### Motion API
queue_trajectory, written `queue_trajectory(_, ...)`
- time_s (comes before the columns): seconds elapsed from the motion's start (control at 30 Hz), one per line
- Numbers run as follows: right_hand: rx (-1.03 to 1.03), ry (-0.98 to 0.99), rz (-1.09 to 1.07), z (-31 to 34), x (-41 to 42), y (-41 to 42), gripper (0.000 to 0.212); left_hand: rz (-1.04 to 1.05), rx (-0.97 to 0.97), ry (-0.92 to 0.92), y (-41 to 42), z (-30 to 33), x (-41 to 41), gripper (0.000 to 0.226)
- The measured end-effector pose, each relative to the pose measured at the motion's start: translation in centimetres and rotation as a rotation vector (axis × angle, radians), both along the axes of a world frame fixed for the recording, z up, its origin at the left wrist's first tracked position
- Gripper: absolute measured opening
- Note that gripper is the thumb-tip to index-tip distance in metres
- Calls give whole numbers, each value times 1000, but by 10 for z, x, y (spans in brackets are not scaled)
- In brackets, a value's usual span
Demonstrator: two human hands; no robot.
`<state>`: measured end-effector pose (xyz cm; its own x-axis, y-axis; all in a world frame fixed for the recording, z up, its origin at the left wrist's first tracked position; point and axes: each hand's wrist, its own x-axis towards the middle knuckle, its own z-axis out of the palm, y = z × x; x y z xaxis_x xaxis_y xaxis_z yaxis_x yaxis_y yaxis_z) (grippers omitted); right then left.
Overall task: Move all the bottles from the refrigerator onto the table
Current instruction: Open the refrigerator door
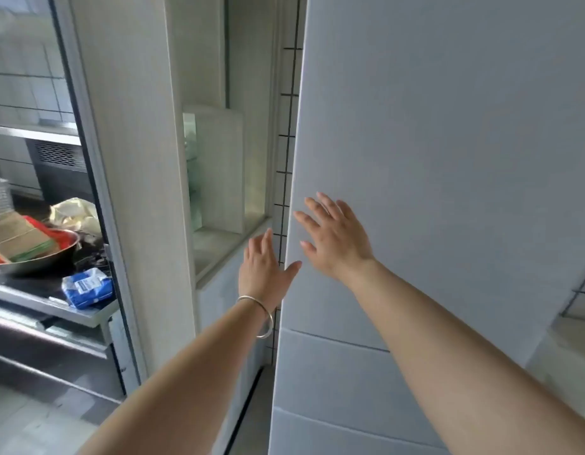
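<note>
A tall pale grey refrigerator (449, 142) fills the right half of the view, its upper door shut, with drawer fronts below. My right hand (334, 238) lies flat against the door near its left edge, fingers spread. My left hand (265, 270), with a metal bangle on the wrist, is open at the door's left edge, thumb touching the edge. No bottles or table are in view; the refrigerator's inside is hidden.
A white cabinet column (136, 159) stands to the left, with a niche (219, 178) beside the refrigerator. Behind glass at far left, a metal bowl (31, 257) with packets and a blue bag (87, 287) rest on a counter. A wire rack (580, 290) shows at right.
</note>
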<state>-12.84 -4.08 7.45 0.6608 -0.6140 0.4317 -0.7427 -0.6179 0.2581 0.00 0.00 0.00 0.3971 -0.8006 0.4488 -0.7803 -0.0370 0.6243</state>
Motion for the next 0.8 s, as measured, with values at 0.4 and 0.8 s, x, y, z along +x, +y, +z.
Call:
queue_trajectory(0.4,-340,649,-328,8,87,-55,48,-320,-26,190,-78,-12,35,44)
queue_trajectory(0.8,-365,666,-441,5,105,-56,45,-450,104,149,-96,-19,42,25)
